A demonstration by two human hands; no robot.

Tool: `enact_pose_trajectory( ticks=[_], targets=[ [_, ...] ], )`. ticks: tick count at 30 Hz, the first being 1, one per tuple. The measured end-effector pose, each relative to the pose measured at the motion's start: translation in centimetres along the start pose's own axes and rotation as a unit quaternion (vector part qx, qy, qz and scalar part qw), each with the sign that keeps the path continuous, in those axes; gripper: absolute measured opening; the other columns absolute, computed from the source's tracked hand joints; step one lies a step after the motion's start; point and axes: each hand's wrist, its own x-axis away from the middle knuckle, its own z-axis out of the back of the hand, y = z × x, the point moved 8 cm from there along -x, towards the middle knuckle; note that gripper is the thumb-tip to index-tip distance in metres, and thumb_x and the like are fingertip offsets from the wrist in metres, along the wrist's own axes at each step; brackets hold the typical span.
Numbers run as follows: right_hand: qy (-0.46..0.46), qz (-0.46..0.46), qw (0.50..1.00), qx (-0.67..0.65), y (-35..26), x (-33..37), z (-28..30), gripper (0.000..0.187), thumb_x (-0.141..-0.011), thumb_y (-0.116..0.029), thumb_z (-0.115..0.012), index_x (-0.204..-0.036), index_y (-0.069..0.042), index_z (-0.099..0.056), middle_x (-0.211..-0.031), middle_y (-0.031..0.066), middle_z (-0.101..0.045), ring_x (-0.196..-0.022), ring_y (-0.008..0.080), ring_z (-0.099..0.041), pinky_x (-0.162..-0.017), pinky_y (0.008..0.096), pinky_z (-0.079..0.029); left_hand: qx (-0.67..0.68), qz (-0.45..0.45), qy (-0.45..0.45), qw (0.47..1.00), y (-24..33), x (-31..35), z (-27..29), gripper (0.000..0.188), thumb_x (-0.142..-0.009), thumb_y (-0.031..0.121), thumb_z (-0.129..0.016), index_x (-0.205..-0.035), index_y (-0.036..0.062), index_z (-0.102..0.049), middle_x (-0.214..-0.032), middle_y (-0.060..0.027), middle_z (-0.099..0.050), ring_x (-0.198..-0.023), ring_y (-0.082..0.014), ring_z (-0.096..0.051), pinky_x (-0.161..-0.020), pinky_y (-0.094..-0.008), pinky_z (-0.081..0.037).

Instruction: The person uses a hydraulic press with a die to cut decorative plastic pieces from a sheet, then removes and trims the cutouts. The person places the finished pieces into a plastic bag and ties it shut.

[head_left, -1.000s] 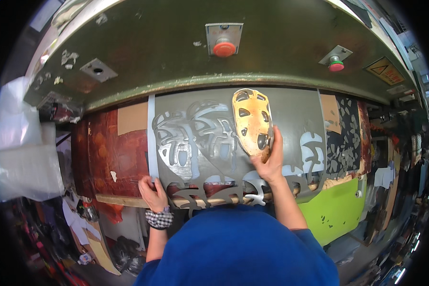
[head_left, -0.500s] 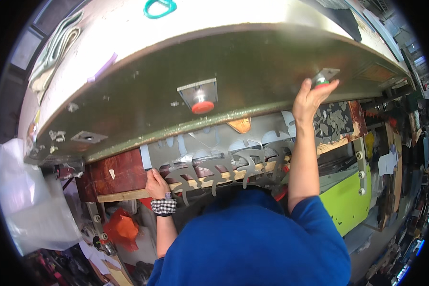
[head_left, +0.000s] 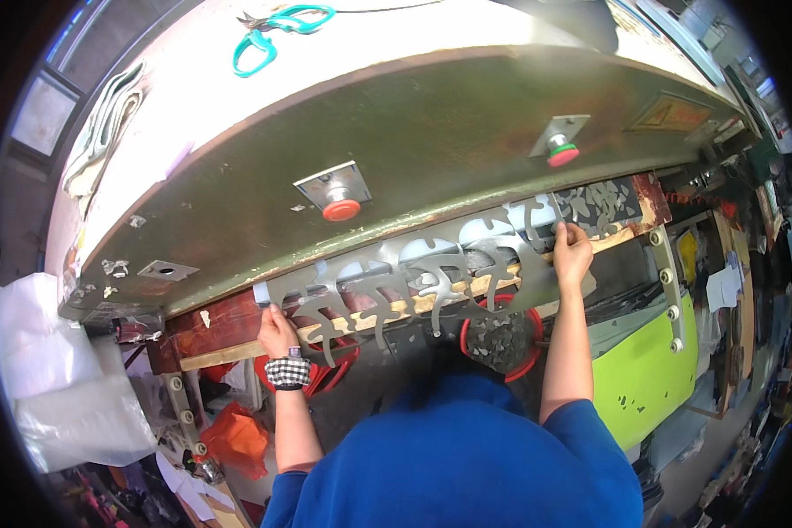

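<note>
A grey sheet with rows of curved cut-outs [head_left: 446, 267] stretches between my two hands, over the front edge of a dark red board [head_left: 216, 319]. Its nearer edge is a ragged fringe of narrow curved strips. At the sheet's left end, my left hand [head_left: 277, 334] is closed on the edge, thumb uppermost. My right hand [head_left: 573, 257] pinches the right end. Pale blue shows through several of the holes. Beyond the sheet hangs a green machine beam [head_left: 440, 150] with a red button [head_left: 341, 209] and a green-rimmed red button [head_left: 562, 153].
Small grey cut pieces [head_left: 603, 204] lie right of the sheet. Below the board stand a red-rimmed bucket of grey scraps [head_left: 502, 343] and a lime-green sheet [head_left: 647, 370]. Teal-handled scissors [head_left: 262, 37] rest on the white surface above. Clear plastic [head_left: 53, 352] hangs at left.
My right hand has left the green-rimmed button and come down to the sheet's right end. A tan piece seen on the sheet is out of sight. My left hand stays at the left end.
</note>
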Motion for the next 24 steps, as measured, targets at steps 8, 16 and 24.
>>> enact_pose_trajectory(
  ticks=[8,16,24],
  targets=[
    [-0.057,0.114,0.991,0.026,0.0,4.0,3.4,0.030,-0.093,-0.025,-0.058,-0.079,0.002,-0.062,-0.070,0.0205,-0.059,-0.068,0.0368,-0.059,-0.069,0.0434,-0.047,0.076,-0.008,-0.011,0.997,-1.6,3.0,1.3,0.039,-0.103,0.029,-0.039,-0.080,0.0013,-0.054,-0.057,-0.0119,-0.060,-0.051,-0.0246,-0.059,-0.054,-0.0385,-0.046],
    [-0.011,0.283,0.957,0.068,-5.7,6.8,4.9,0.052,-0.078,-0.026,-0.074,-0.124,-0.008,-0.059,-0.121,0.0188,-0.058,-0.119,0.0380,-0.047,-0.103,0.0477,-0.036,0.082,0.049,-0.066,0.993,-2.6,9.6,4.4,0.034,-0.104,0.031,-0.037,-0.095,0.0008,-0.052,-0.054,-0.0103,-0.057,-0.046,-0.0217,-0.057,-0.053,-0.0359,-0.044],
    [-0.141,0.431,0.871,0.188,-3.9,6.7,0.6,0.034,-0.089,-0.027,-0.061,-0.122,-0.025,-0.065,-0.140,0.0124,-0.049,-0.137,0.0396,-0.034,-0.113,0.0549,-0.027,0.101,0.014,0.009,0.995,-5.9,15.5,10.5,0.029,-0.103,0.027,-0.043,-0.111,0.0023,-0.055,-0.073,-0.0035,-0.054,-0.061,-0.0116,-0.052,-0.056,-0.0246,-0.042]
  ],
)
